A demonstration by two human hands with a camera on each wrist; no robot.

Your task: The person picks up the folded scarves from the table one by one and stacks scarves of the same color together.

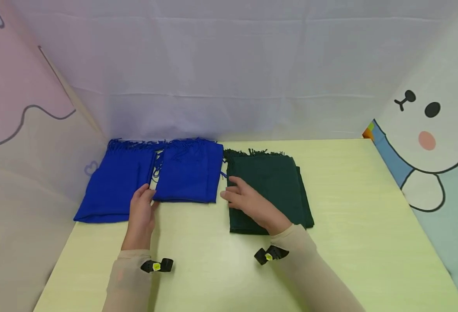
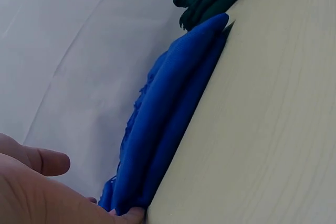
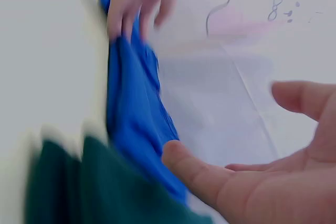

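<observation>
Two folded blue fringed shawls lie side by side at the back left: a larger left one [image 1: 114,186] and a smaller one [image 1: 188,177] beside it. My left hand [image 1: 141,212] is at the gap between them, its fingertips touching the smaller shawl's near left corner. In the left wrist view, the thumb [image 2: 55,161] stands apart from the blue fabric [image 2: 168,108]. To the right lies a folded dark green fringed shawl [image 1: 269,182]. Over its left part is my right hand [image 1: 254,203], fingers extended toward the blue shawl and holding nothing.
The pale yellow table [image 1: 201,260] carries all three shawls. A white cloth wall [image 1: 229,86] rises behind the fringes. Printed cartoon panels stand at the left [image 1: 26,173] and right [image 1: 447,182]. Dark wrist cameras [image 1: 156,265] are strapped over beige sleeves.
</observation>
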